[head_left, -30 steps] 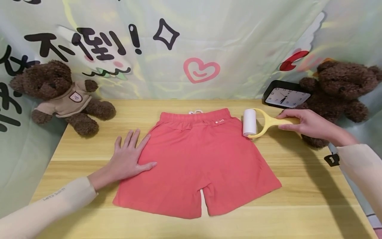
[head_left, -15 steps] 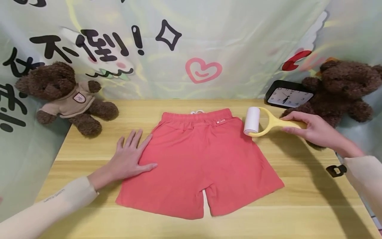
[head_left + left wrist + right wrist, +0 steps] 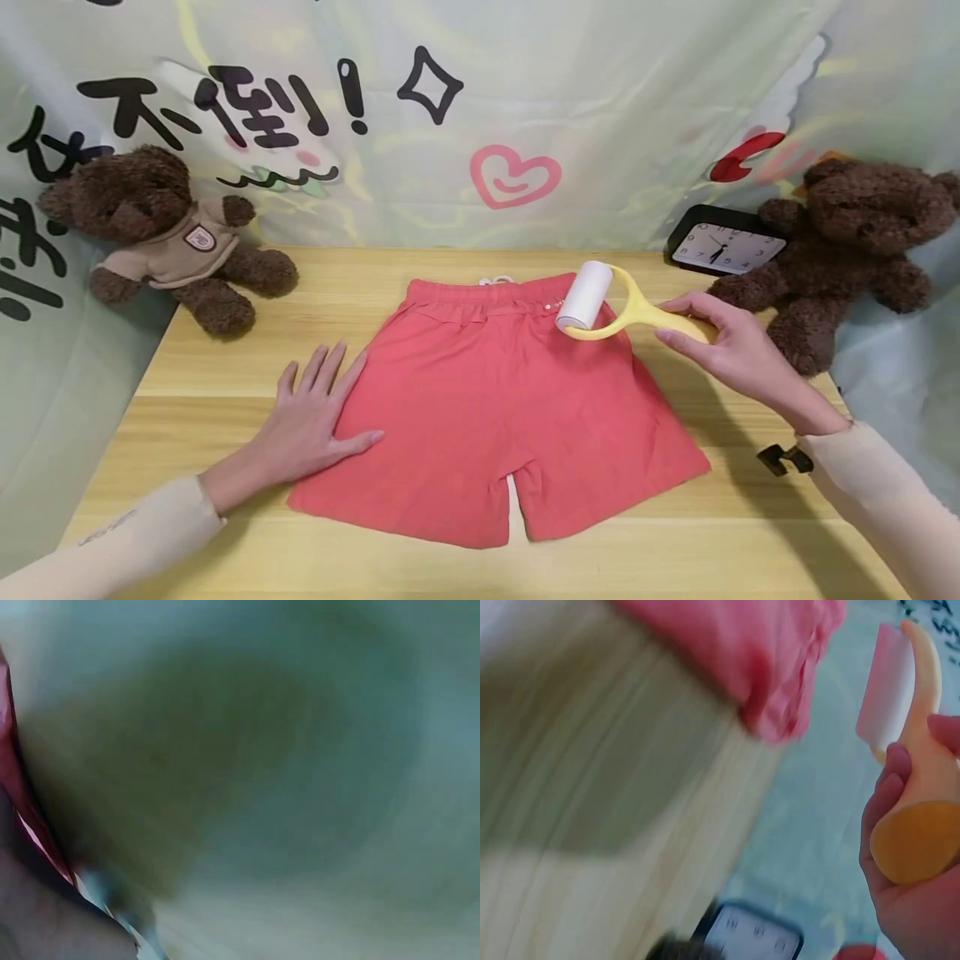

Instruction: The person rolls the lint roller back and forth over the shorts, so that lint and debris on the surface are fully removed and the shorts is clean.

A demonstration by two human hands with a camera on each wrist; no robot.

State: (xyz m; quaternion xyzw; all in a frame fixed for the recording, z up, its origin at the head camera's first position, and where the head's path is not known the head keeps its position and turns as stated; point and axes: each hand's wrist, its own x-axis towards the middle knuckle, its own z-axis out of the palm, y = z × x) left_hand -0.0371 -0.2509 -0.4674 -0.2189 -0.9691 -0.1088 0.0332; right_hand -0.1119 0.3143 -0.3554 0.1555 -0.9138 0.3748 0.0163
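Note:
Red shorts lie spread on the wooden table, waistband toward the back wall, with a white drawstring showing there. My left hand rests with spread fingers along their left edge, the thumb on the fabric. In my right hand is a lint roller, gripped by its yellow handle. Its white roll overlaps the right end of the waistband in the head view. The right wrist view shows fingers and thumb around the handle, with the roll beyond. The left wrist view is mostly blurred.
A brown teddy bear in a beige top sits at the back left of the table. Another bear sits at the back right beside a black-framed clock. A printed cloth hangs behind.
My right hand has carried the lint roller leftward, from the shorts' right edge to over the waistband's right end. My left hand has slid slightly down and left, still on the shorts' edge.

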